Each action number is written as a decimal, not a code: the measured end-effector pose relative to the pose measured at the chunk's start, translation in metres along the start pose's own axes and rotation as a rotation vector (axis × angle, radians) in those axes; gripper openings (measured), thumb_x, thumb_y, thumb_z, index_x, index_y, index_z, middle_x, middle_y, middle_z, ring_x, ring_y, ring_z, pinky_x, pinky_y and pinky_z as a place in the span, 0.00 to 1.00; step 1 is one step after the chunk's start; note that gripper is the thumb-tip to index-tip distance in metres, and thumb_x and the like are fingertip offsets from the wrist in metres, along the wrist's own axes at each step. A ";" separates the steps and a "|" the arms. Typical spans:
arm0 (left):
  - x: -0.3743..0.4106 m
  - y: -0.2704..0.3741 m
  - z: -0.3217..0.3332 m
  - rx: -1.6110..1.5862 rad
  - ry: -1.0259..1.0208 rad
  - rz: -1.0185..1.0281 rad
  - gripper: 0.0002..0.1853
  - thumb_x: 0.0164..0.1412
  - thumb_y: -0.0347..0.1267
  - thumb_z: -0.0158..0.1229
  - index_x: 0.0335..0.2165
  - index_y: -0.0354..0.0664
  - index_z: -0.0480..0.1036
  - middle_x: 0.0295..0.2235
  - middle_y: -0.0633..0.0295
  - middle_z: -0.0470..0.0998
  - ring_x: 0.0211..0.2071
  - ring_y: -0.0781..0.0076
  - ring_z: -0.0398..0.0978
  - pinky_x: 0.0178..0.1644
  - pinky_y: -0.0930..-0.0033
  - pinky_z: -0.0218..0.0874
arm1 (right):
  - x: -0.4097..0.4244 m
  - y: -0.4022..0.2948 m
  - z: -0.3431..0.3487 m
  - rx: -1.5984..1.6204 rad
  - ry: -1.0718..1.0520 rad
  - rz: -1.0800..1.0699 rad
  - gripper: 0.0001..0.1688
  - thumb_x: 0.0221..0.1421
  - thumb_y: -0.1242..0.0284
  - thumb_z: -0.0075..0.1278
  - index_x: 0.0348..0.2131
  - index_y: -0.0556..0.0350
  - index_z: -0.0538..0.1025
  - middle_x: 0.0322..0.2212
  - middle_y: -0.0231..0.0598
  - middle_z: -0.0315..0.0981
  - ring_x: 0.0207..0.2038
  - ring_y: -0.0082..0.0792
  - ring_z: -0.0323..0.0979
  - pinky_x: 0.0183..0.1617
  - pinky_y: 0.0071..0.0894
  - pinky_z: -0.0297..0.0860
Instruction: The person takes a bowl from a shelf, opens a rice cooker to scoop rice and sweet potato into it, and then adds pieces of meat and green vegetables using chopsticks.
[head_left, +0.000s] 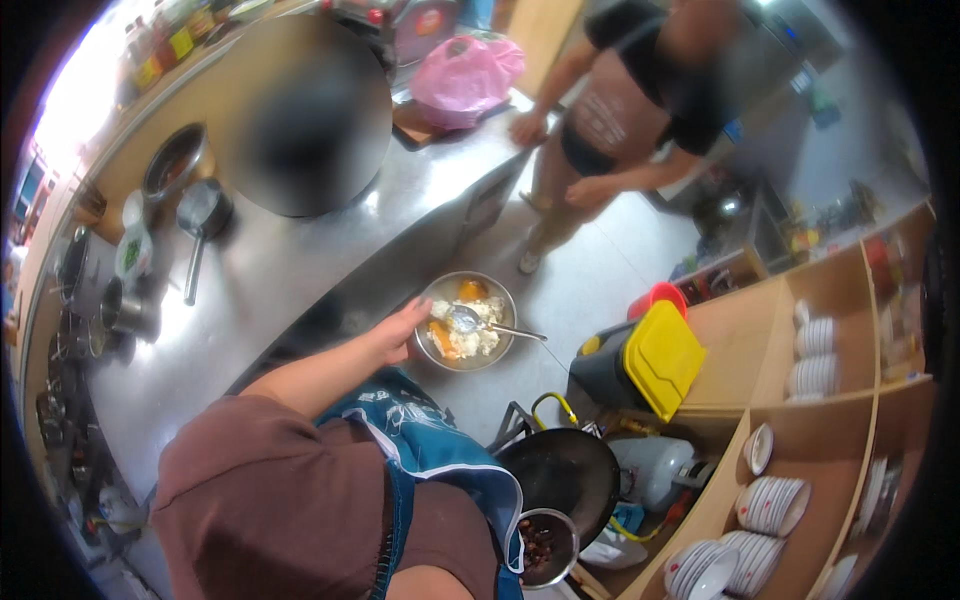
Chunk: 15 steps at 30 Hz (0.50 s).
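Observation:
My left hand (401, 330) grips the rim of a round metal bowl (511, 300), thumb over the edge, and holds it above the floor beside the steel counter. Crumbly white food (480, 339) and orange-yellow pieces (472, 289) lie in the bowl. A metal spoon (517, 331) rests in the food with its handle over the right rim. My right hand is out of view; only part of that arm shows at the bottom edge. Below and right of the bowl sit a large black wok (562, 472) and a smaller metal bowl (576, 536) of dark brown pieces.
The steel counter (300, 262) bears a saucepan (202, 206), other pots and a pink plastic bag (469, 79). Another person (622, 112) stands beyond it, one hand at its edge. A yellow-lidded bin (664, 360) and wooden shelves (817, 435) with stacked bowls stand right.

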<state>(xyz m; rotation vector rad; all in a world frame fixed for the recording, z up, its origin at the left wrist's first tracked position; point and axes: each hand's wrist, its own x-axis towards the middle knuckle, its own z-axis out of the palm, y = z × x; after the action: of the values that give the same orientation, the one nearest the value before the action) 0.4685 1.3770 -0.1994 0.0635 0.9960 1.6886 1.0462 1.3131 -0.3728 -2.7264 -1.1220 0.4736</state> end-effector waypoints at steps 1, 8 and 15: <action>-0.003 -0.004 0.000 -0.029 0.006 0.054 0.34 0.61 0.44 0.49 0.58 0.52 0.42 0.53 0.57 0.63 0.52 0.57 0.66 0.49 0.44 0.63 | 0.016 -0.007 0.000 -0.001 -0.007 -0.029 0.28 0.48 0.57 0.47 0.21 0.72 0.72 0.17 0.50 0.68 0.20 0.42 0.65 0.23 0.40 0.61; -0.040 -0.075 0.009 -0.112 0.228 0.185 0.28 0.63 0.43 0.46 0.57 0.49 0.48 0.53 0.55 0.62 0.51 0.57 0.66 0.49 0.48 0.66 | 0.106 -0.199 -0.078 0.393 -0.249 -0.406 0.24 0.49 0.65 0.51 0.24 0.78 0.71 0.19 0.45 0.70 0.23 0.33 0.64 0.30 0.36 0.64; -0.027 -0.154 0.051 -0.217 0.371 0.352 0.26 0.64 0.45 0.45 0.55 0.45 0.54 0.53 0.56 0.62 0.53 0.57 0.64 0.52 0.50 0.61 | 0.152 -0.465 -0.007 0.951 -0.926 -0.523 0.17 0.49 0.66 0.53 0.19 0.61 0.70 0.15 0.31 0.64 0.18 0.22 0.59 0.21 0.27 0.57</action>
<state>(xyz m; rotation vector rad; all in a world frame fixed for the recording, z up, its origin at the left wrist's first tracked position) 0.6235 1.3879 -0.2523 -0.2391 1.1116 2.1762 0.8447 1.7489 -0.2798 -1.2977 -1.2157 1.6991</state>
